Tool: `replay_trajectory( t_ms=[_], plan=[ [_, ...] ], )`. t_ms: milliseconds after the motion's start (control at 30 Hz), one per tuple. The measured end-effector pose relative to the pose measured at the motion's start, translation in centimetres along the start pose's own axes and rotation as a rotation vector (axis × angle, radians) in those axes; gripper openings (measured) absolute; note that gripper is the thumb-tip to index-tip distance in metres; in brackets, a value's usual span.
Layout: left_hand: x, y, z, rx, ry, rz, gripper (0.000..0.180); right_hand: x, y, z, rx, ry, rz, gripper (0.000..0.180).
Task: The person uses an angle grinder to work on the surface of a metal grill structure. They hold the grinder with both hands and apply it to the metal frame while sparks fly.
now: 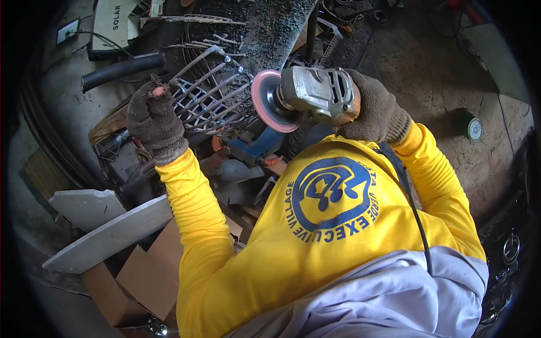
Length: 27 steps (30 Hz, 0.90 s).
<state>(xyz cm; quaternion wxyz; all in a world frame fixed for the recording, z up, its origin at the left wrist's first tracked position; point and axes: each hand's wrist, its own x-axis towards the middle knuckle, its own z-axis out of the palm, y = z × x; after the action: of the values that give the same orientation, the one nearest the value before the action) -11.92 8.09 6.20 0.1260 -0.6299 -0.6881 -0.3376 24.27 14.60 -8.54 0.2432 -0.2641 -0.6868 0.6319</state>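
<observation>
My right hand (375,107), in a brown knit glove, is wrapped round the body of an angle grinder (318,93). The grinder has a worn metal head and a pinkish round disc (264,101), which faces left. Just left of the disc is a grille (211,93) of welded metal rods with a lattice. My left hand (155,118), in a matching glove with a bare fingertip poking through, is closed at the grille's left edge; the exact grip is partly hidden. A small gap seems to lie between disc and rods, though depth is hard to judge.
A dark, gritty tabletop (265,34) with loose rods lies beyond the grille. A black tube (121,72) and a pale box (112,25) are at far left. Pale boards (112,234) and cardboard (149,270) stand near left. A dark cord (414,211) hangs over my yellow sleeve side. A can (473,128) is at right.
</observation>
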Motion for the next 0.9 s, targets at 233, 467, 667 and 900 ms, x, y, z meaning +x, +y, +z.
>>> replay_trajectory(
  t_ms=[233,467,667,900],
  plan=[
    [-0.8,-0.6,-0.9,-0.048,0.049,0.005,0.035,0.5,-2.1,-1.2,-0.171,0.025,-0.085,0.089],
    [-1.0,-0.7,-1.6,-0.115,0.031,-0.033,0.039,1.6,-2.6,-0.2,-0.153,0.012,-0.1,0.092],
    [-3.0,-2.6,-1.9,-0.076,-0.014,0.027,0.043,1.0,-0.9,1.4,0.015,-0.055,-0.084,0.095],
    [-5.8,-4.1,-6.8,-0.259,0.036,-0.331,0.045,0.2,-2.6,1.4,0.121,-0.014,0.073,0.088]
  ],
)
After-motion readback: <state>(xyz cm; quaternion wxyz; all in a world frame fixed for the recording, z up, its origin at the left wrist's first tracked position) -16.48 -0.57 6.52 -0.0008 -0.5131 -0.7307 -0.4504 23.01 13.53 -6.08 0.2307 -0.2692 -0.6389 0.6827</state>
